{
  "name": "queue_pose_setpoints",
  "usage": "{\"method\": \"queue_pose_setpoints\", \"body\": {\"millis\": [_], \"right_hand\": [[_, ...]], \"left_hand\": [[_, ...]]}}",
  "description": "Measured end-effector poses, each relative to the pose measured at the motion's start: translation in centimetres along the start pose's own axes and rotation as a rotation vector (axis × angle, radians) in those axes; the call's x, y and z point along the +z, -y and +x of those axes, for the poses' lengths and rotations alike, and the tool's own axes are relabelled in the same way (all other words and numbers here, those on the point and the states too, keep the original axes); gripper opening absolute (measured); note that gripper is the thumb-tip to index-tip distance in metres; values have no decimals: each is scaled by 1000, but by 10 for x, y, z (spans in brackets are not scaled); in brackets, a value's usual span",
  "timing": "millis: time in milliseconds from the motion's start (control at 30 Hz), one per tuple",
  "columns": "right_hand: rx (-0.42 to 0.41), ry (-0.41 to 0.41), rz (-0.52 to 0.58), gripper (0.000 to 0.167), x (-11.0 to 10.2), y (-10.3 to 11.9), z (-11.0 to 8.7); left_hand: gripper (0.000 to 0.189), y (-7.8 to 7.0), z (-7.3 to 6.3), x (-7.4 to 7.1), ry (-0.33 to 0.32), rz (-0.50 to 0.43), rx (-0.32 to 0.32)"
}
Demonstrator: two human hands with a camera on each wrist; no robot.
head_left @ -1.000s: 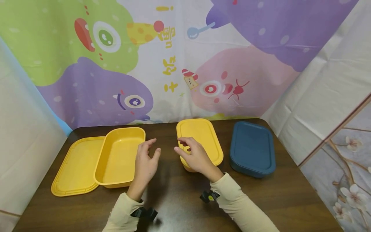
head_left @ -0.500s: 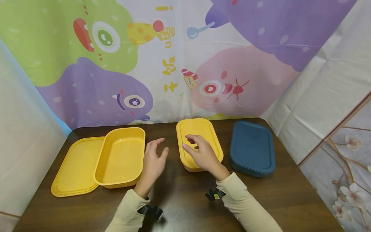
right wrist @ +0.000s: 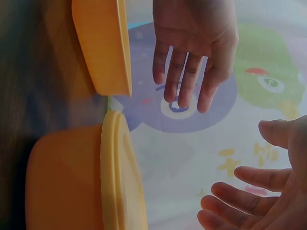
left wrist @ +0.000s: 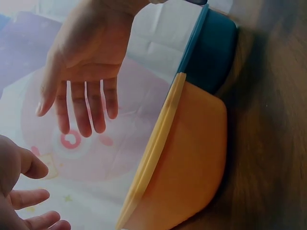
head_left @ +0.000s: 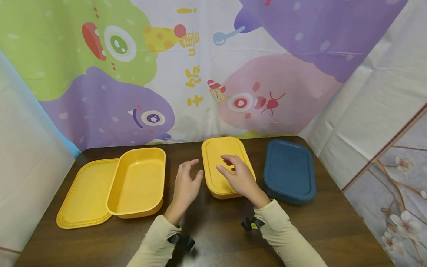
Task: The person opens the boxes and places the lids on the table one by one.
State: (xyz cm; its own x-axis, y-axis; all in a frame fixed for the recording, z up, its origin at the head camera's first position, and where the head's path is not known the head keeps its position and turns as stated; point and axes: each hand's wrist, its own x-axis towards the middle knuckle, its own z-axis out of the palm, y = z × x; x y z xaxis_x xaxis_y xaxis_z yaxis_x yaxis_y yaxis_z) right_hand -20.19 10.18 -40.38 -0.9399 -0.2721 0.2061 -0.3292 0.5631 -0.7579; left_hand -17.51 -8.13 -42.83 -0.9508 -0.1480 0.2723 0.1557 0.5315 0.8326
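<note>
Over the table gap between two yellow boxes is my left hand (head_left: pixel 186 187), fingers relaxed and slightly bent, nothing held. My right hand (head_left: pixel 242 180) hovers above the lidded yellow box (head_left: pixel 217 157), its thumb and fingers spread and holding nothing. In the left wrist view, space shows between the right hand (left wrist: pixel 93 52) and the yellow box's lid rim (left wrist: pixel 158 143). The right wrist view shows both palms facing each other, the left hand (right wrist: pixel 192 33) farther off and the right hand (right wrist: pixel 264 187) nearer.
An open yellow box (head_left: pixel 140 214) stands on the left, overlapping a loose yellow lid (head_left: pixel 86 194) beside it. To the right is a lidded dark blue box (head_left: pixel 289 168). A printed cartoon cloth (head_left: pixel 197 122) hangs behind the brown table (head_left: pixel 220 237).
Both hands have drifted to the right, the left one away from the open yellow box and the right one farther across the lidded yellow box. The boxes and loose lid stay put.
</note>
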Motion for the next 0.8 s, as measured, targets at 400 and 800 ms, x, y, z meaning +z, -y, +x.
{"method": "queue_pose_setpoints", "body": {"millis": [400, 800], "right_hand": [[30, -32, -21, 49, -12, -14, -3], [69, -55, -65, 52, -15, -27, -6]], "left_hand": [[39, 1, 0, 19, 22, -7, -2], [39, 8, -2, 29, 45, 14, -6]]}}
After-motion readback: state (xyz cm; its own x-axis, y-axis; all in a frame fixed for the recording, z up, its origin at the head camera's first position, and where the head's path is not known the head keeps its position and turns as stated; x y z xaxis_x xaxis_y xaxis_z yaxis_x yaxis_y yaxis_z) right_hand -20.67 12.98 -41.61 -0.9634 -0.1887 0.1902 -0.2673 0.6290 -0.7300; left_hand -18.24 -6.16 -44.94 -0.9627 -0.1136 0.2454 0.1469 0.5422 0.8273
